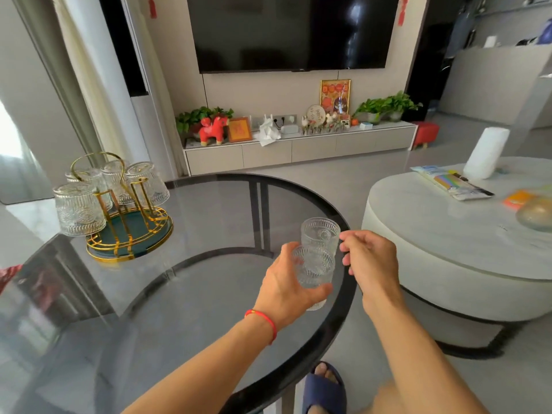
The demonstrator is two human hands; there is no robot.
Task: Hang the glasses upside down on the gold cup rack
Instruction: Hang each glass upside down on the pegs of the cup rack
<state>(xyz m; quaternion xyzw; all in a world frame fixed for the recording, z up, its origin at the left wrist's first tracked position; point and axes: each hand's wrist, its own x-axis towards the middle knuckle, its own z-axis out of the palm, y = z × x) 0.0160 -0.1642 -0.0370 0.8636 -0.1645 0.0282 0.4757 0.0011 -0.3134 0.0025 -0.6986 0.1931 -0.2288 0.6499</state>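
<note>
The worktop (209,210) is a round pane of smoked glass with a black rim, its dark frame showing through the top. Far on its left side stands the gold cup rack (125,216), a wire stand on a round green tray, four glasses already hung upside down on it. Near the right edge stands an upright ribbed glass (320,234).

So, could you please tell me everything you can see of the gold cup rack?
The gold cup rack stands upright at the far left of the round glass table. It looks like thin gold metal: a looped handle on top, slanted pegs, and a wire rim around a round dark green tray base. Four clear ribbed glasses hang upside down on it. At least one peg at the front looks free. Neither hand touches it.
</note>
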